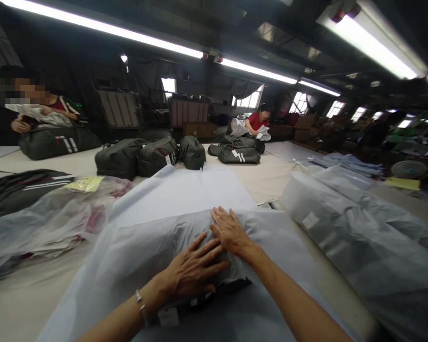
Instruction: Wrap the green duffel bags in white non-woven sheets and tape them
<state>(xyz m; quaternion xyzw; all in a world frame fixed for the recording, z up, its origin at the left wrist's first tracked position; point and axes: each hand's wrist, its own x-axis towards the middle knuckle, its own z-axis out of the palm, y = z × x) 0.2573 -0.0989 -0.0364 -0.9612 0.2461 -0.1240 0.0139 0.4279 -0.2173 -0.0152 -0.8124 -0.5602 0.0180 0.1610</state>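
A sheet of whitish translucent wrapping (135, 247) lies over a dark item, part of which (235, 286) shows below my hands. Most of that item is hidden, so I cannot tell its kind for sure. My left hand (196, 268) rests flat on the covered item, fingers spread, with a bracelet (141, 304) on its wrist. Just beyond it, my right hand (231, 230) presses on the wrapping with its fingers stretched out. The two hands touch or overlap near the fingertips. Under the sheet below my left hand, a pale tag (168, 317) shows faintly.
Several dark duffel bags (157, 154) with white stripes stand across the pale table (267, 183). Wrapped bundles (364, 256) lie at the right. Plastic bags (74, 213) with a yellow label lie at the left. Two people (62, 107) (257, 122) handle white material across the table.
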